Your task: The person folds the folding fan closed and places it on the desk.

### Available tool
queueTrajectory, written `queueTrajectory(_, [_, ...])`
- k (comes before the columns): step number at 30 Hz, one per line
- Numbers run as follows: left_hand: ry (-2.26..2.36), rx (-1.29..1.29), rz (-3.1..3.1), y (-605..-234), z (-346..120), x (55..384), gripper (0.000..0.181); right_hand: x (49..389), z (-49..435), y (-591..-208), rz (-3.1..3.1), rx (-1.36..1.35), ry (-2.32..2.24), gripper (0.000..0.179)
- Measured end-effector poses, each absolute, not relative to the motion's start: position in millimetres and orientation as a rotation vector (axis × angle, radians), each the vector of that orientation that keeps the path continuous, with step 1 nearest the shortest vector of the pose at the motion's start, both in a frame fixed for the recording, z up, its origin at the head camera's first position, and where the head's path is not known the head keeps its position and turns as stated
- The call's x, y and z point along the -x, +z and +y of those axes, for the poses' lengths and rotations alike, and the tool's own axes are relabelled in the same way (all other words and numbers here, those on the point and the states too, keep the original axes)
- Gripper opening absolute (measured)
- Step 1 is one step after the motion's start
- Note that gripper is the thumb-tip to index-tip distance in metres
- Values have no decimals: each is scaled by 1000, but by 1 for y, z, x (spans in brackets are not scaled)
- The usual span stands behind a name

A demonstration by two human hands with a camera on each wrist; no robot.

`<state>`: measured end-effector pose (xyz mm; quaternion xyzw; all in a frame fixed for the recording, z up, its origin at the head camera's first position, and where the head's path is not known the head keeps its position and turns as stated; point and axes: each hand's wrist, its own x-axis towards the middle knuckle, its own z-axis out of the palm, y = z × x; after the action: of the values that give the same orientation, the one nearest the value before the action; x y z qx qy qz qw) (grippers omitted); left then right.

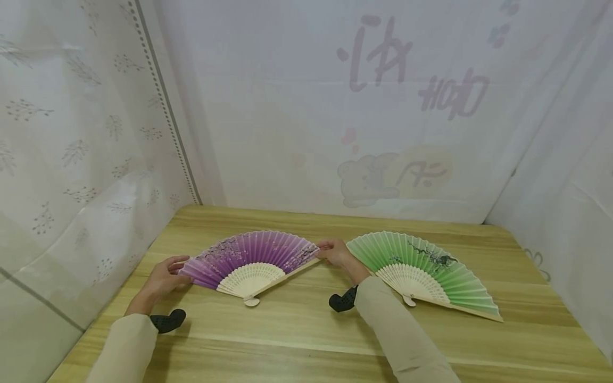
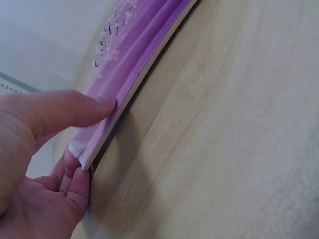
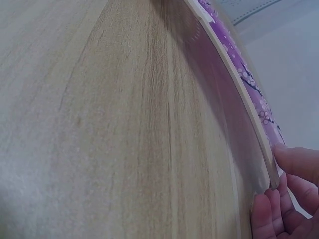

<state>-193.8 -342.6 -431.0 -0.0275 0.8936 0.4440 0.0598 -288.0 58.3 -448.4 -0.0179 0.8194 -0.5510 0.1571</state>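
A purple folding fan [image 1: 261,250] with a blossom print and pale slatted ribs lies spread on the wooden table, its pivot toward me. At its left end, my left hand [image 1: 165,279] pinches the edge, thumb on top of the purple cloth and fingers beneath, as the left wrist view shows. The fan's right end guard [image 3: 244,99] is pinched between thumb and fingers of my right hand [image 1: 339,254], and in the right wrist view that side is lifted a little off the wood. Right of that hand lies a spread green folding fan [image 1: 431,260], untouched by the fingers.
The wooden table [image 1: 268,346] reaches back to a white printed cloth [image 1: 268,133]. A patterned curtain [image 1: 81,149] hangs along the left side, and another pale cloth [image 1: 570,202] hangs at the right. My right forearm passes close by the green fan's left edge.
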Motion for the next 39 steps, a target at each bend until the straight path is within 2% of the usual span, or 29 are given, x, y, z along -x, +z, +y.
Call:
queueTrajectory(20, [1357, 146, 2676, -428, -342, 190, 67, 290, 59, -452, 2372, 28, -1569, 30])
queueTrajectory(31, [1345, 236, 2650, -429, -342, 193, 66, 289, 60, -452, 2365, 34, -1603, 16])
queueTrajectory(39, [1320, 247, 2647, -427, -340, 192, 65, 290, 62, -452, 2353, 7, -1615, 15])
